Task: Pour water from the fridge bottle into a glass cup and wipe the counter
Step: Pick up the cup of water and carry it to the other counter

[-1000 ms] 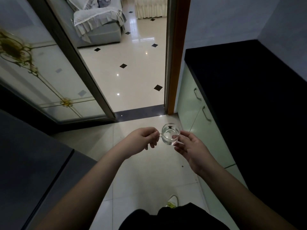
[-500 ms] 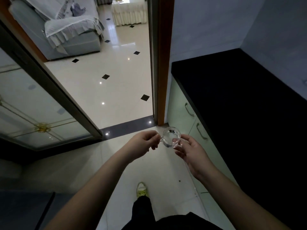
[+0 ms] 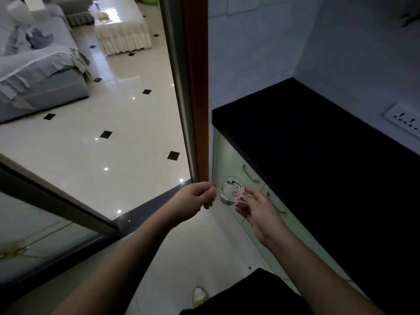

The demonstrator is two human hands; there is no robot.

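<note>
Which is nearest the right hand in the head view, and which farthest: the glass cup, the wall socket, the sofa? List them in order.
1. Glass cup: touching the right hand at its fingertips, in front of the person.
2. Wall socket: up on the wall to the right, above the black counter.
3. Sofa: far left, in the room beyond the doorway.

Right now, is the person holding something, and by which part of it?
Yes, a small glass cup. The left hand pinches its handle, and the right hand supports its body and underside with the fingertips.
</note>
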